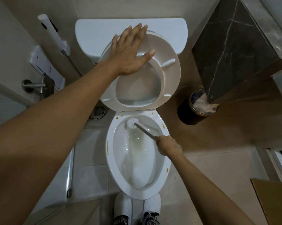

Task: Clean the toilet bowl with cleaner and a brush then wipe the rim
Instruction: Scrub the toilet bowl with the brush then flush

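Note:
The white toilet bowl (110,153) stands open below me, with water inside and small yellow-brown marks on its rim. Its seat (171,73) is raised against the tank (94,31). My left hand (129,51) lies flat on the raised seat, fingers spread, holding it up. My right hand (168,146) grips the handle of a toilet brush (132,122) over the bowl's right side. The brush's white head touches the inner wall at the back left of the bowl, just under the rim.
A dark round waste bin (188,114) with paper in it stands right of the toilet, under a dark marble counter (234,46). A floor drain (99,110) and a metal wall fitting (34,85) are on the left. A cardboard box (273,198) sits at lower right. My feet (137,210) are at the bowl's front.

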Demonstrator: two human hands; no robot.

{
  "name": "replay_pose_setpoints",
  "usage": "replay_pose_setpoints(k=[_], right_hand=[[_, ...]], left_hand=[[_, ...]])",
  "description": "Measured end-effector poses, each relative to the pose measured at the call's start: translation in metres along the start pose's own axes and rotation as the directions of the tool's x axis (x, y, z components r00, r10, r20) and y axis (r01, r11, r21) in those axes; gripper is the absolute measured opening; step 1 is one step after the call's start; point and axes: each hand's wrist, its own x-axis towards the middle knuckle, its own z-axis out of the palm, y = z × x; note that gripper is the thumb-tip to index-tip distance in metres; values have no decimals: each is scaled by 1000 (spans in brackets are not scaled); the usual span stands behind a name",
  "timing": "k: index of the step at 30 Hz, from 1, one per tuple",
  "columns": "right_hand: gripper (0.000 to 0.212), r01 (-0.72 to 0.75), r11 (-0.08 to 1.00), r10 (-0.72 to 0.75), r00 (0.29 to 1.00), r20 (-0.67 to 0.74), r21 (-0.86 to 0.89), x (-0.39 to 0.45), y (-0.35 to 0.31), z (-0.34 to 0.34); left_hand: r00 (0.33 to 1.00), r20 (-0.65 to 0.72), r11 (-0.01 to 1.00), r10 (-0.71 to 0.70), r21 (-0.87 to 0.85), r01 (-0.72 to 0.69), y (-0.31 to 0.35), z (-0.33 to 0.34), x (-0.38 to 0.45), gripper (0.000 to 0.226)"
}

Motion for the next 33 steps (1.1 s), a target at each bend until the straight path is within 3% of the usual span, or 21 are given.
replay_pose_setpoints(k=[4, 9, 12, 15, 23, 33], right_hand=[[35, -177, 983, 178, 984, -15, 47, -8, 22, 0], [31, -151, 975, 152, 988, 8, 161, -20, 29, 14], [23, -168, 893, 155, 986, 66, 417, -25, 36, 23], [20, -189, 832, 160, 982, 99, 521, -35, 40, 24], [23, -132, 854, 75, 989, 131, 504, -69, 44, 29], [39, 20, 939, -70, 988, 136, 344, -91, 34, 10]], left_hand=[[1000, -4, 1000, -1, 6, 1, 0, 1, 0, 73], [1000, 7, 1000, -8, 14, 8, 1, -2, -1, 74], [999, 30, 1000, -19, 21, 19, 2, -4, -1, 75], [998, 53, 999, -28, 27, 26, 4, -6, -1, 75], [989, 143, 998, -38, 47, 31, 6, -17, -3, 73], [984, 88, 988, -154, 48, 150, 2, -26, -28, 77]])
